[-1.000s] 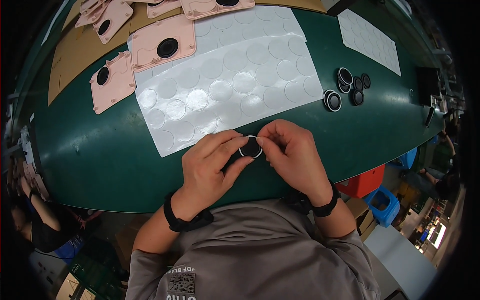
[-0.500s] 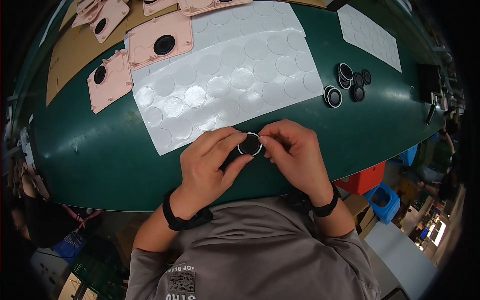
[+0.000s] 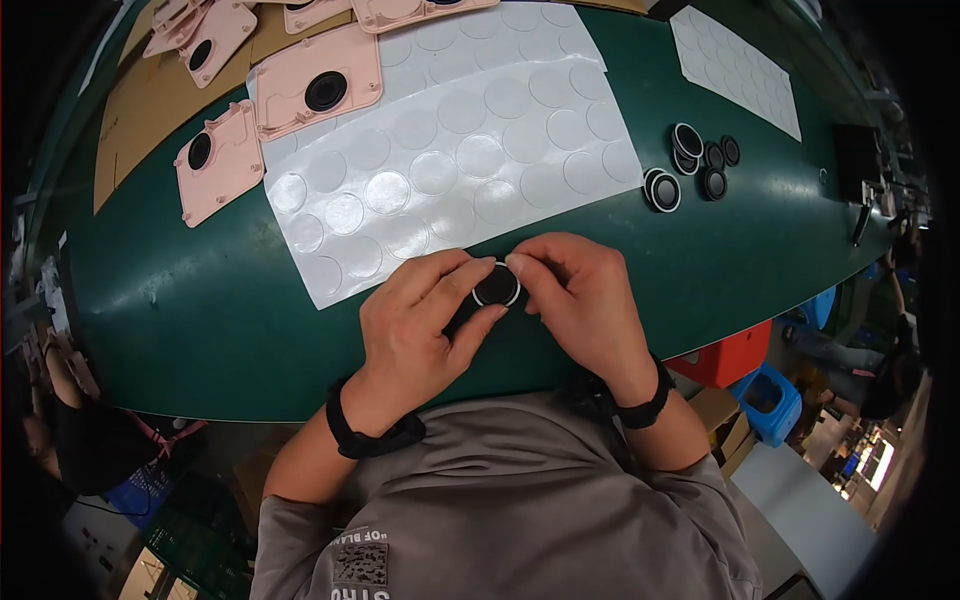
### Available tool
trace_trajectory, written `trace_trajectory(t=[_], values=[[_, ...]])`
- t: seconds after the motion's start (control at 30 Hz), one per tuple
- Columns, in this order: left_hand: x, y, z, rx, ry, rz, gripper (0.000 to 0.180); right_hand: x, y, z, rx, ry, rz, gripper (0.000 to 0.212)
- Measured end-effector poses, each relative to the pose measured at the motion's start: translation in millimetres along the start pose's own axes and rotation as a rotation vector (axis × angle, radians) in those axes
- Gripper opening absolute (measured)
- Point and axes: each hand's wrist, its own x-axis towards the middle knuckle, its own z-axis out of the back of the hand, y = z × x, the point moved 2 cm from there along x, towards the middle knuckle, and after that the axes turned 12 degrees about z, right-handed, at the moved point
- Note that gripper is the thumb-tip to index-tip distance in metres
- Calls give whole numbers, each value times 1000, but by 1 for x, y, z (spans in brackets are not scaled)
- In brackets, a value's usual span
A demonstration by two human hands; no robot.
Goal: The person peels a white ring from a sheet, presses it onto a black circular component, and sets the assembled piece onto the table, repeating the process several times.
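A round black disc with a white rim (image 3: 496,287) is held just over the green table's near side. My left hand (image 3: 408,312) grips it from the left, fingertips on its upper edge and thumb on its lower edge. At the disc's upper right rim, my right hand (image 3: 588,300) is closed in a pinch, thumb against forefinger. Whether a thin layer sits between those fingertips cannot be made out. Just beyond both hands lies a white sheet of round stickers (image 3: 425,170), its circles glossy.
Pink plastic panels (image 3: 228,168) with black round inserts lie at the far left, some on cardboard (image 3: 125,150). Several loose black discs (image 3: 664,192) sit to the right on the green table (image 3: 190,330). Another sticker sheet (image 3: 740,72) lies far right. Red (image 3: 728,357) and blue stools (image 3: 772,402) stand beyond the edge.
My right fingertips have shifted up and left along the disc's rim, from its right side to its upper right. My left hand keeps its hold.
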Motion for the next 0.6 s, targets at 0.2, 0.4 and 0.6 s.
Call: trace_trajectory(t=[0.2, 0.4, 0.6], values=[[0, 1, -1, -1, -18, -14, 46, -2, -1, -5, -221, -14, 165, 11], [0, 2, -1, -1, -14, -11, 45, -10, 2, 6, -118, 52, 186, 20], [1, 5, 1, -31, 10, 11, 45, 2, 0, 18, 56, 231, 55, 30]])
